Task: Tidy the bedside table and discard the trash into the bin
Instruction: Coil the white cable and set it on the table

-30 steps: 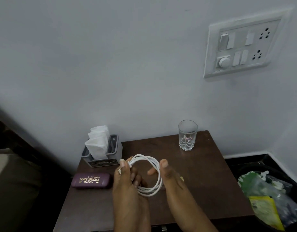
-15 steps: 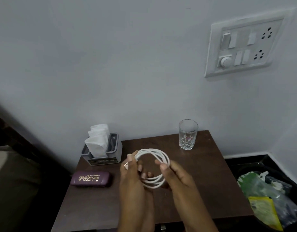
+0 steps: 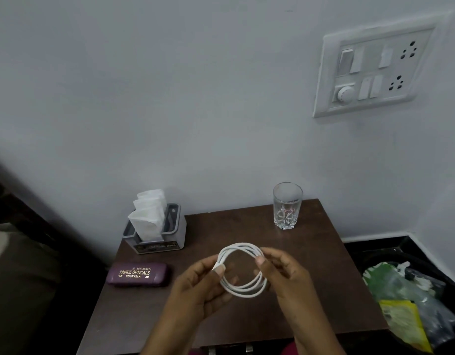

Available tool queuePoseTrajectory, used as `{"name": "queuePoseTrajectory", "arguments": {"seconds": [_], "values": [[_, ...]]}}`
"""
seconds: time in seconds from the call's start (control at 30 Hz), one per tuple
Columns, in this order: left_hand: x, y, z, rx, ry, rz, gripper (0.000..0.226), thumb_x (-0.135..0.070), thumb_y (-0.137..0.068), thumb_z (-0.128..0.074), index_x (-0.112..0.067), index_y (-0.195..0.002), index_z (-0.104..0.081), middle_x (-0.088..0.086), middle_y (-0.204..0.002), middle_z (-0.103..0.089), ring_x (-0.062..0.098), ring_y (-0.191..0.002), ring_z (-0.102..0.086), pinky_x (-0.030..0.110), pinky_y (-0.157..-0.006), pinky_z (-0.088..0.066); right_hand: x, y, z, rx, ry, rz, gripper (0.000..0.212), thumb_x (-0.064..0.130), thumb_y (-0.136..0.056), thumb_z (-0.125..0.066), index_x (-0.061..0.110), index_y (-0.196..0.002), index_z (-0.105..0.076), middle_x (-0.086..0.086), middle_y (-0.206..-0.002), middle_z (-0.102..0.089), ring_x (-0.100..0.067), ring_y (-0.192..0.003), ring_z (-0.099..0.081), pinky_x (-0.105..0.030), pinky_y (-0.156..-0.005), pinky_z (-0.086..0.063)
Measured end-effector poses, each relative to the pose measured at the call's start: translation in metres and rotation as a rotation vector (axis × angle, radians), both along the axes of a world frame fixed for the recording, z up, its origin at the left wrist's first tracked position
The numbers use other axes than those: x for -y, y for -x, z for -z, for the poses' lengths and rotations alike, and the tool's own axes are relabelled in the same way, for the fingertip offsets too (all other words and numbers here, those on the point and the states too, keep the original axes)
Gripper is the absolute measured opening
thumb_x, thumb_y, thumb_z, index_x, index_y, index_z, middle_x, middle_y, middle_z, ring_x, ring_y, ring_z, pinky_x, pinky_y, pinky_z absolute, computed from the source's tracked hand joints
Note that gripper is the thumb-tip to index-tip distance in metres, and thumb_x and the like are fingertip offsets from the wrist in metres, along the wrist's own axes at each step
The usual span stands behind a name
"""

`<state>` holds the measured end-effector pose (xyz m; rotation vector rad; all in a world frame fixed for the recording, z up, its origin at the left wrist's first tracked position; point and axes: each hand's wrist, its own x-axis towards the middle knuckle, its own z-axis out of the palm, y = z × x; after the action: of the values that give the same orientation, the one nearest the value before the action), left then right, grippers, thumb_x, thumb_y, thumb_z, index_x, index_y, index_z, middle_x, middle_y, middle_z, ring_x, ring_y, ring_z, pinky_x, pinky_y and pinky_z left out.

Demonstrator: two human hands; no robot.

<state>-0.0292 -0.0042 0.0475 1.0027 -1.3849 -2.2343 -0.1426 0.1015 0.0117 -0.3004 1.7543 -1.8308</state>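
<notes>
Head view: a coiled white cable (image 3: 244, 291) hangs over the middle of the bedside table (image 3: 318, 290), pinched on its left side by the left hand (image 3: 195, 285) and on its right by the right hand (image 3: 285, 275); a glass (image 3: 287, 206) stands near the back right corner; a tissue holder (image 3: 157, 234) fills the back left corner, a spectacle case (image 3: 138, 274) before it; the bin (image 3: 382, 256) holds wrappers (image 3: 400, 319) beyond the right edge.

- The left hand (image 3: 198, 285) is raised in front of the body, fingers curled, with the thumb and forefinger pinching one side of a coiled white cable (image 3: 243, 293).
- The right hand (image 3: 285, 275) faces it at the same height, its thumb and curled fingers pinching the coil's other side.
- The left forearm (image 3: 164, 339) and right forearm (image 3: 316, 336) rise from the bottom edge and converge.
</notes>
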Motion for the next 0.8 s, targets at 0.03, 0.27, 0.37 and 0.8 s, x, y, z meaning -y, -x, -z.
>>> {"name": "queuePoseTrajectory", "arguments": {"seconds": [0.03, 0.27, 0.37, 0.8], "values": [[0.001, 0.000, 0.006, 0.017, -0.006, -0.022, 0.015, -0.004, -0.086, -0.055, -0.008, -0.096, -0.065, 0.006, -0.083, -0.076, 0.019, -0.073, -0.073, 0.024, -0.056, -0.058, -0.001, -0.005, 0.006, -0.004, 0.015, 0.016, 0.013, 0.016, -0.081, -0.068, 0.020, -0.093, -0.069, -0.002, -0.083, -0.073, -0.015, -0.080, -0.068, -0.012, -0.058, -0.047], [0.002, 0.003, 0.059, 0.046, -0.092, -0.235, 0.015, 0.002, -0.087, -0.053, -0.009, -0.092, -0.063, 0.001, -0.067, -0.074, 0.013, -0.059, -0.071, 0.020, -0.052, -0.056, 0.012, -0.007, 0.052, 0.046, -0.043, 0.056, 0.017, 0.004, -0.075, -0.073, 0.019, -0.081, -0.071, 0.000, -0.073, -0.073, -0.007, -0.068, -0.067, -0.021, -0.065, -0.051], [0.010, 0.007, 0.086, 0.122, -0.016, -0.329, 0.017, 0.006, -0.082, -0.060, -0.006, -0.093, -0.062, 0.006, -0.068, -0.071, 0.018, -0.061, -0.067, 0.020, -0.047, -0.054, 0.021, -0.002, 0.066, 0.027, -0.118, 0.132, 0.018, 0.006, -0.074, -0.075, 0.023, -0.075, -0.069, 0.000, -0.073, -0.074, -0.001, -0.064, -0.067, -0.019, -0.064, -0.052], [0.052, 0.024, 0.141, 0.397, 0.357, -0.290, 0.013, -0.008, -0.083, -0.066, -0.012, -0.093, -0.072, 0.001, -0.079, -0.071, 0.009, -0.068, -0.064, 0.015, -0.057, -0.054, 0.071, 0.014, 0.112, -0.233, -0.329, 0.115, 0.010, 0.015, -0.076, -0.073, 0.017, -0.086, -0.074, 0.007, -0.078, -0.071, 0.007, -0.070, -0.064, -0.004, -0.062, -0.045]]}}
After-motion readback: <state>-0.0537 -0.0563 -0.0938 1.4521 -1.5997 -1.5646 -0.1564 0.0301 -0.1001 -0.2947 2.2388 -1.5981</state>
